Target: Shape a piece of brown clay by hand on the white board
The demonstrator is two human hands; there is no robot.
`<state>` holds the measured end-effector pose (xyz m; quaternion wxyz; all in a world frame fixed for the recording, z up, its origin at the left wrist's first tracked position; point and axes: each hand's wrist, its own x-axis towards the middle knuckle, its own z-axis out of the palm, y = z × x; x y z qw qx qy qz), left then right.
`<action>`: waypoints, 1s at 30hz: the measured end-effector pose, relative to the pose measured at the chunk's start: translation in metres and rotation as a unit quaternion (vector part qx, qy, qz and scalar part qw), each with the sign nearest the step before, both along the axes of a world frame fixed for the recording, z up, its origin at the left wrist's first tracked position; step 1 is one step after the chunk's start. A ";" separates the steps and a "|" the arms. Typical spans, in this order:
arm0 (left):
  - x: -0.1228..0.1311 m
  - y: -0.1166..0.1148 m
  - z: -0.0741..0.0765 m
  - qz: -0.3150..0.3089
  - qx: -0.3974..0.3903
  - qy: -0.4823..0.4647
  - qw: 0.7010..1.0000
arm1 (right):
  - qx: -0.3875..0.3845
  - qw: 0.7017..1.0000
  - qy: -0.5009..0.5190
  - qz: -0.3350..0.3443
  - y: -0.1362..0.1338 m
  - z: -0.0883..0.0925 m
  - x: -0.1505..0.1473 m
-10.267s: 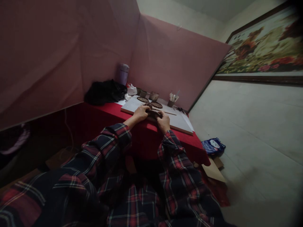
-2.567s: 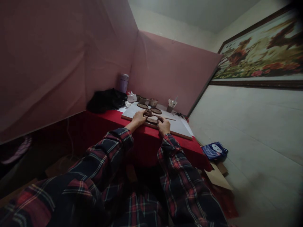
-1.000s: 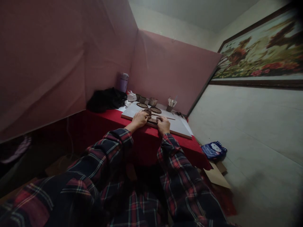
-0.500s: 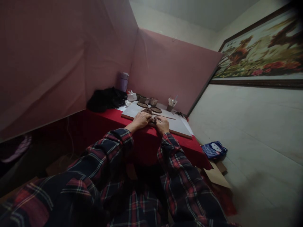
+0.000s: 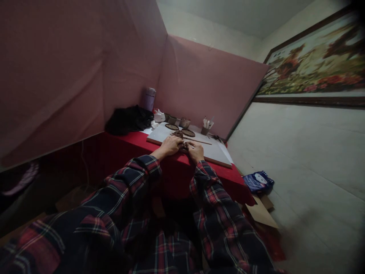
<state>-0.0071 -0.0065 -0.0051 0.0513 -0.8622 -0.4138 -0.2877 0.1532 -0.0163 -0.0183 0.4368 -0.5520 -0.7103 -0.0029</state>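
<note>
My left hand (image 5: pixel 170 145) and my right hand (image 5: pixel 195 150) rest close together on a white board (image 5: pixel 215 152) on a red-covered table (image 5: pixel 137 141). Both have fingers curled down onto a small dark brown lump of clay (image 5: pixel 183 146) between them, mostly hidden under the hands. Just beyond lie another brown lump (image 5: pixel 178 134) and two flat dark discs (image 5: pixel 188 133), with a thin wooden stick (image 5: pixel 199 140) beside them.
At the table's back stand a purple bottle (image 5: pixel 148 98), a black bag (image 5: pixel 127 118), small cups (image 5: pixel 184 123) and a cup of tools (image 5: pixel 205 128). Pink panels wall the table. A blue packet (image 5: pixel 259 180) and cardboard (image 5: pixel 261 215) lie on the floor at right.
My two hands have drawn closer together over the clay piece, covering it; a second ago the piece showed between them. The view shifted slightly.
</note>
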 end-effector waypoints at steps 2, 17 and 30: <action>0.000 0.002 -0.001 -0.003 -0.012 -0.003 1.000 | -0.015 1.000 -0.007 0.006 0.001 0.000 0.000; -0.001 -0.008 0.007 0.067 -0.035 -0.024 0.997 | -0.021 1.000 -0.021 -0.005 -0.003 0.003 -0.002; -0.002 0.000 0.001 0.079 -0.032 -0.079 0.993 | -0.012 1.000 -0.017 -0.021 -0.003 0.003 -0.001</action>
